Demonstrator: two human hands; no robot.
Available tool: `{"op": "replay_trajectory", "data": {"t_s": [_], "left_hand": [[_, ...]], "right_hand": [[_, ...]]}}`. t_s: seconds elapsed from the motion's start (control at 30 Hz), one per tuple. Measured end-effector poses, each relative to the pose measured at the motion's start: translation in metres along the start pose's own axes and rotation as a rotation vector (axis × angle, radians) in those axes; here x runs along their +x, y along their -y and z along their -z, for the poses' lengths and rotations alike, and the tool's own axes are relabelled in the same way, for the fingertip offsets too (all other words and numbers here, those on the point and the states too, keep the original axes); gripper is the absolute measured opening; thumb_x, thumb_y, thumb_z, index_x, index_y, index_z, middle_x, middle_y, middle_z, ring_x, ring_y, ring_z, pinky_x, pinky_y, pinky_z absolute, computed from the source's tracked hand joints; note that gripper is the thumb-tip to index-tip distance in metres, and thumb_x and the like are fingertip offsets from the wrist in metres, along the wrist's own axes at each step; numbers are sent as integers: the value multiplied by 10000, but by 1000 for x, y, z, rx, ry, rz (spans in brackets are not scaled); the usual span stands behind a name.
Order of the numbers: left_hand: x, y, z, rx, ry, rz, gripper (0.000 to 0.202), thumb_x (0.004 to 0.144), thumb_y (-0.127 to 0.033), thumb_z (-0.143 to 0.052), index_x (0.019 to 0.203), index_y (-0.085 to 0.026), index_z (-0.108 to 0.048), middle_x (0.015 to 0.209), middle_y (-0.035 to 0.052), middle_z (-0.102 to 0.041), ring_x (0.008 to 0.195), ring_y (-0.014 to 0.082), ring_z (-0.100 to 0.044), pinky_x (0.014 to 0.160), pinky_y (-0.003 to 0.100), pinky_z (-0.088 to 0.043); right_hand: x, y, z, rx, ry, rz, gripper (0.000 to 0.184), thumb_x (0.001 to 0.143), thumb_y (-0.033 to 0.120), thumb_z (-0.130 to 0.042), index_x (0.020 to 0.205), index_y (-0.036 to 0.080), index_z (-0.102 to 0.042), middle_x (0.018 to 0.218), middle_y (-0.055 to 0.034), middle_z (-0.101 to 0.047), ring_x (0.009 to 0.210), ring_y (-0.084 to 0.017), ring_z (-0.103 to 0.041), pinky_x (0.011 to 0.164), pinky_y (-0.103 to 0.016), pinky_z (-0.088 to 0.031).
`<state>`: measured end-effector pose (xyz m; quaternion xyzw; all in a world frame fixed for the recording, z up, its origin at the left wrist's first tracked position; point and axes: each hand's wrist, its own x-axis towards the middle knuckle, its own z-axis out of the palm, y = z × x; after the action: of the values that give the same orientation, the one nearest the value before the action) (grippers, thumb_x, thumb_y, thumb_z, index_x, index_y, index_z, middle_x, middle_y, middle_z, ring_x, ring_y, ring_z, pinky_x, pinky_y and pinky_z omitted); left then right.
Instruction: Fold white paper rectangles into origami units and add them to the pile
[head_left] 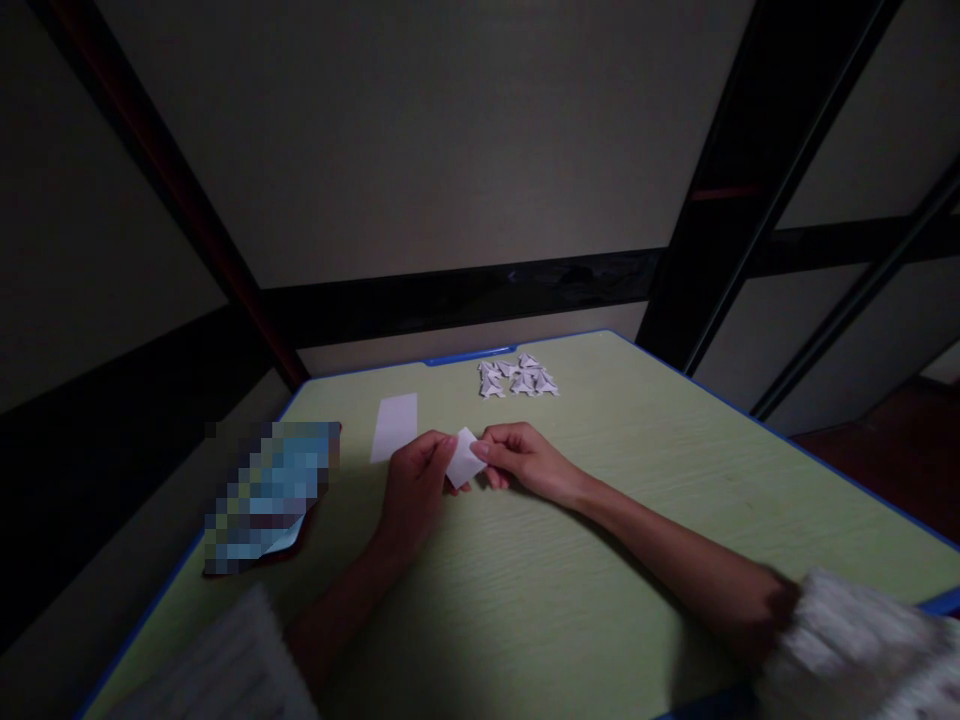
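Observation:
Between my two hands is a small folded piece of white paper, held up just above the table. My left hand pinches its left edge, thumb on top. From the other side, my right hand grips the right corner between thumb and fingers. The paper's near face looks diamond-shaped; its far side is hidden. Beyond my left hand lies a flat white paper sheet. Farther back, several folded white paper figures sit grouped near the table's far edge.
The pale green table has a blue rim, with a blue strip at its far edge. A blurred-out bluish booklet or pad lies at the left edge. Dark-banded cabinet panels stand right behind the table.

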<state>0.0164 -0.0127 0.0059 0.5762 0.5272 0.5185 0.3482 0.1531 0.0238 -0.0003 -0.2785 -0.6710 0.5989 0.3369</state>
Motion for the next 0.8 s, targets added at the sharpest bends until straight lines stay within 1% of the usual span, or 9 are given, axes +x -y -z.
{"op": "replay_trajectory", "data": {"t_s": [0.07,0.2,0.27,0.37,0.47,0.5,0.57,0.67,0.8], "left_hand": [[1,-1,0,-6,-20,9,237,716,-316,-434,563,-145,-494,381,-47,-481,365,77,-439,384,184,-341],[2,-1,-1,-13,31,32,256,694,-359,-461,571,-141,-515,411,-43,-488,401,84,-436,402,190,-334],[2,0,-1,32,24,3,265,682,-357,-480,542,-137,-523,431,-40,-484,426,81,-416,414,189,-318],[2,2,0,86,-12,-56,251,680,-324,-497,524,-132,-538,457,-43,-465,466,77,-389,441,187,-306],[3,4,1,57,-22,-73,233,684,-306,-498,536,-132,-543,480,-47,-451,483,75,-383,450,185,-303],[3,4,1,36,-22,-70,231,684,-305,-497,537,-132,-542,484,-48,-448,483,75,-383,448,185,-301],[4,4,0,-1,-15,-53,224,678,-302,-502,539,-131,-542,486,-48,-449,481,74,-385,446,186,-301],[4,2,-1,-20,-5,-31,203,655,-285,-525,524,-131,-545,474,-50,-455,477,73,-389,448,184,-304],[4,1,-1,-27,-27,-12,190,628,-271,-543,500,-131,-541,455,-56,-451,456,65,-383,426,176,-295]], "right_hand": [[0,0,0,-13,6,-7,348,699,442,-488,540,135,-450,417,49,-446,364,-37,-351,390,-176,-252],[-1,2,2,-83,-7,10,348,702,432,-489,527,134,-452,396,63,-403,347,-31,-287,369,-178,-203],[-1,3,1,-96,11,21,350,714,418,-480,519,129,-457,413,52,-421,368,-33,-316,385,-177,-226],[-2,4,-2,-47,13,5,336,723,407,-469,543,124,-473,456,33,-463,402,-40,-372,414,-179,-271],[-3,3,-4,-67,-41,-9,251,618,334,-605,571,127,-470,458,61,-425,401,-34,-344,395,-171,-244],[-3,3,-5,-82,-56,-9,234,603,302,-618,569,129,-464,456,68,-409,401,-32,-332,390,-169,-235],[-3,2,-5,-104,-65,-7,199,610,247,-604,557,132,-451,454,74,-386,405,-31,-318,387,-168,-225],[-3,2,-4,-117,-32,5,179,638,190,-557,533,140,-422,455,76,-371,408,-31,-308,387,-168,-219],[-4,2,-3,-108,-1,12,173,640,175,-552,532,138,-421,453,75,-374,403,-30,-306,381,-167,-208]]}}
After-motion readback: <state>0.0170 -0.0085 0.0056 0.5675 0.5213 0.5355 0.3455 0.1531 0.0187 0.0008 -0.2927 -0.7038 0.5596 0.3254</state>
